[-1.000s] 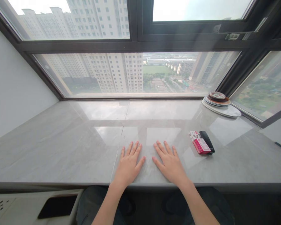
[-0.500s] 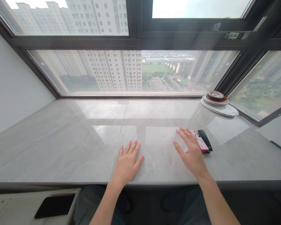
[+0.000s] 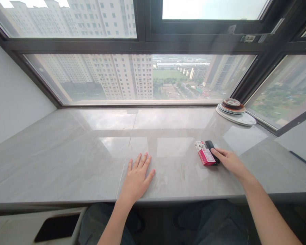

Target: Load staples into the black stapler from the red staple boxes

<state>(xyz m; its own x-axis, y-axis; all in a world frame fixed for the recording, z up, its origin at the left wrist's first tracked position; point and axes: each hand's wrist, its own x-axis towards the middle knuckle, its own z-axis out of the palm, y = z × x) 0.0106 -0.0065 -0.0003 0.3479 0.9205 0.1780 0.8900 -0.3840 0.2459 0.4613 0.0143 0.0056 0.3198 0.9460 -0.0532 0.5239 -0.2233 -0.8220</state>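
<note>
My left hand (image 3: 137, 178) lies flat on the grey stone-patterned ledge, palm down with its fingers spread and nothing in it. Farther right, my right hand (image 3: 228, 161) grips a black stapler (image 3: 210, 146) from its right side, thumb over the top; the other fingers are partly hidden. Close against the stapler's left side is a small pink-and-white box (image 3: 205, 156) with printed labels. Both items rest on the ledge or just at its surface.
A stack of round plates or coasters (image 3: 234, 114) sits in the back right corner by the window. The ledge (image 3: 53, 163) ends at a front edge above my legs. At lower left, below the ledge, stands a pale surface with a dark rectangular panel (image 3: 57, 227).
My right hand has gone from hovering left of the box, fingers apart, round to the stapler's right side and taken hold. Stapler and box have shifted slightly left. My left hand stays put.
</note>
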